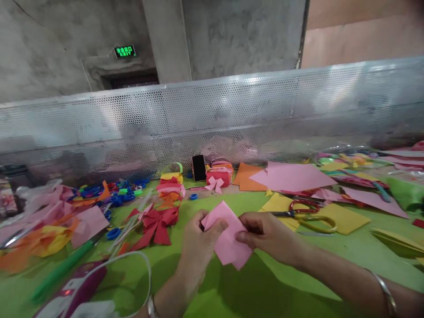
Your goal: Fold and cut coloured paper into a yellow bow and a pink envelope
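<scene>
A folded pink paper piece (pixel 228 238) is held above the green table (pixel 265 282) between both my hands. My left hand (pixel 198 240) pinches its left edge, thumb on top. My right hand (pixel 268 234) grips the right side with closed fingers. A red paper bow (pixel 155 223) lies just left of my left hand. Scissors with red and yellow handles (pixel 308 214) rest on yellow paper (pixel 344 218) to the right of my right hand.
Pink sheets (pixel 291 176) and orange paper (pixel 247 176) lie at the back. A black phone (pixel 199 168) leans on the perforated metal screen (pixel 232 119), beside a pink gift box with a bow (pixel 217 179). Blue rings (pixel 114 232), paper scraps and a green pen (pixel 62 269) crowd the left.
</scene>
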`<state>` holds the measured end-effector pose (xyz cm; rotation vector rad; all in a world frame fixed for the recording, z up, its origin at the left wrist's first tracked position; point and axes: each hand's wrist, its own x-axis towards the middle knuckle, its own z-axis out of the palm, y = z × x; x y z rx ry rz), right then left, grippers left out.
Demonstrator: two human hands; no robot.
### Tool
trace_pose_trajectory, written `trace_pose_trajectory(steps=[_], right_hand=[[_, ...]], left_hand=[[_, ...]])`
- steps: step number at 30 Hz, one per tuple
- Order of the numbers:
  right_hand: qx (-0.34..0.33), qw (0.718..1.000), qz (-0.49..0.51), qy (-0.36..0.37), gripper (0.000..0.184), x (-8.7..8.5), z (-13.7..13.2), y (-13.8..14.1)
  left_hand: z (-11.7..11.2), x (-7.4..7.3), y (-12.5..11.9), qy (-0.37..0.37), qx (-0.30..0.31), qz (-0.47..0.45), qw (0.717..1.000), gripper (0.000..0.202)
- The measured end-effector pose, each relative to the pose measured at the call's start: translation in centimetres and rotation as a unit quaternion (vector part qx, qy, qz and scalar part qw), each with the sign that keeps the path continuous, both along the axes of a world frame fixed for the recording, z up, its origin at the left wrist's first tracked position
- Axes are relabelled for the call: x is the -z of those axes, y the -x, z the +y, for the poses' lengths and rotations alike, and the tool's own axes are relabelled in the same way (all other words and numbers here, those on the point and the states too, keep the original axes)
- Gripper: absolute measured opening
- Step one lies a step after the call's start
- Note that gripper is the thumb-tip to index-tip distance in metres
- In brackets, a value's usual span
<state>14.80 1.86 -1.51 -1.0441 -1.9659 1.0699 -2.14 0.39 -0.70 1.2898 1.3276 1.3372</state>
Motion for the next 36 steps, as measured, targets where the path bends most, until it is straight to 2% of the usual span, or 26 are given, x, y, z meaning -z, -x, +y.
trace_pose_trajectory(steps=[5, 8, 12, 15, 19, 22, 25, 28, 32, 34, 36], right_hand=[[-0.012, 1.0, -0.006, 0.021, 0.016, -0.1, 0.7, -0.7], [-0.024, 0.999, 0.006, 0.031, 0.021, 0.1, 1.2, -1.0], [0.031, 0.999, 0.032, 0.022, 0.048, 0.4, 1.7, -1.1], [0.031, 0.999, 0.028, -0.018, 0.062, 0.6, 1.6, -1.2], [0.052, 0.996, -0.002, -0.066, 0.066, 0.8, 1.3, -1.1], [0.049, 0.996, -0.016, -0.074, 0.064, 0.7, 1.1, -1.0], [0.018, 1.0, -0.007, -0.023, 0.046, 0.5, 1.1, -0.9], [0.005, 0.994, 0.055, 0.092, 0.034, 0.5, 1.4, -1.0], [0.022, 0.964, 0.141, 0.225, 0.041, 0.7, 1.9, -1.3], [0.02, 0.956, 0.159, 0.247, 0.048, 0.6, 2.0, -1.5], [-0.009, 0.954, 0.166, 0.251, 0.057, 0.4, 1.9, -1.8]], left_hand=[[-0.3, -0.3, 0.1, 0.03, 0.063, 0.018, 0.997, 0.041], [-0.1, -0.2, 0.2, 0.044, 0.077, -0.002, 0.996, 0.037], [0.3, 0.0, 0.3, 0.094, 0.04, -0.072, 0.992, 0.025], [0.6, -0.1, 0.3, 0.115, 0.008, -0.14, 0.983, 0.017], [0.5, -0.2, 0.1, 0.142, -0.001, -0.182, 0.973, 0.01], [0.3, -0.4, 0.0, 0.17, 0.018, -0.195, 0.966, 0.009], [0.2, -0.4, 0.1, 0.204, 0.06, -0.205, 0.955, 0.012], [0.2, -0.3, 0.4, 0.226, 0.118, -0.206, 0.945, 0.021], [0.5, -0.3, 0.6, 0.243, 0.138, -0.202, 0.939, 0.029], [0.6, -0.3, 0.6, 0.235, 0.119, -0.211, 0.941, 0.027], [0.7, -0.4, 0.6, 0.223, 0.099, -0.217, 0.945, 0.026]])
